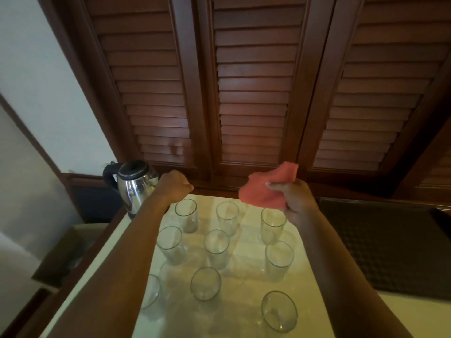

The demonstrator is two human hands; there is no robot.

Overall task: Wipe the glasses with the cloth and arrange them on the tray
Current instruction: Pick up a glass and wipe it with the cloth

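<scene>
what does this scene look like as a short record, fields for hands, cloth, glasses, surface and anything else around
left hand: fingers curled, holding nothing, raised over the far-left glass
right hand: grips the cloth
cloth: orange-red, bunched, held in the air above the glasses
glasses: nine clear, empty, upright, in three rough rows
surface: pale glossy top under the glasses
kettle: steel, black handle, far left
behind: wooden louvred doors

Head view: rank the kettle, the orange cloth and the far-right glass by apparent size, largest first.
1. kettle, partly hidden behind the left arm
2. orange cloth, bunched in the right hand, so its true spread is unclear
3. far-right glass

Kettle and cloth look close in extent; that order is unsure.
</scene>
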